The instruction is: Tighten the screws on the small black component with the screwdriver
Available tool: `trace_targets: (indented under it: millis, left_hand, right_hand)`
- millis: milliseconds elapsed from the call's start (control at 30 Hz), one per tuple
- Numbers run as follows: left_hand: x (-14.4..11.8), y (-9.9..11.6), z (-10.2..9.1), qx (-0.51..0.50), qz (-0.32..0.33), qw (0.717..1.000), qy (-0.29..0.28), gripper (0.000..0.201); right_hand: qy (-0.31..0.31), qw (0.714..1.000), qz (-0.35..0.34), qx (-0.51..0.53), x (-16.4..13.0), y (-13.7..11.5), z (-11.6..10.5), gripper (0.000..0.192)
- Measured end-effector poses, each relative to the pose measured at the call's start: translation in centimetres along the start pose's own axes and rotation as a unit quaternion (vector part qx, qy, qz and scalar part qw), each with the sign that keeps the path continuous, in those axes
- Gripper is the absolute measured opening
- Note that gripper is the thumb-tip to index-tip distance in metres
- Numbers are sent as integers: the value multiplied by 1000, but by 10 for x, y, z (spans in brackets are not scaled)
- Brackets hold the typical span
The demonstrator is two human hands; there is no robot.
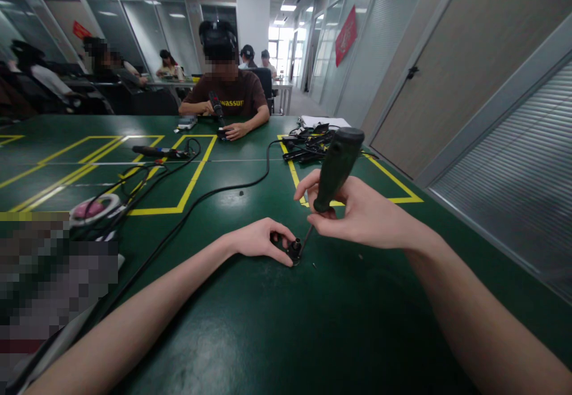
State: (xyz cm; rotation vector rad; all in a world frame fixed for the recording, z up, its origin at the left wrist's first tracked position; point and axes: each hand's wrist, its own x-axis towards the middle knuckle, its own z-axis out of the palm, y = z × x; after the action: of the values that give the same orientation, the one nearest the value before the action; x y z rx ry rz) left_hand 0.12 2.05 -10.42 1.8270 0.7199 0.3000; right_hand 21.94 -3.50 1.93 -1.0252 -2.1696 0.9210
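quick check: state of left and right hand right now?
Left hand: closed on a small black part, pinning it on the green table.
Right hand: closed around the green-handled screwdriver, tip at the part.

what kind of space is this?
Likely an office-style workshop or training room: a long green table marked with yellow tape boxes, glass partition walls, and a co-worker seated opposite with another tool.
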Motion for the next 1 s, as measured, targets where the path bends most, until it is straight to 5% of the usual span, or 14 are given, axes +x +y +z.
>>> trace_targets:
  millis: [633, 800, 1000]
  left_hand:
    - [1, -4, 1, 10, 21, 1000, 5, 42]
    - [1, -4, 1, 8, 14, 1000, 3, 42]
    - [1, -3, 1, 1, 5, 1000, 1, 43]
  right_hand:
    - [79, 995, -38, -43, 4, 3, 2, 23]
    - [79, 996, -21, 19, 2, -1, 4, 14]
    - [88, 995, -24, 36, 1, -7, 4, 26]
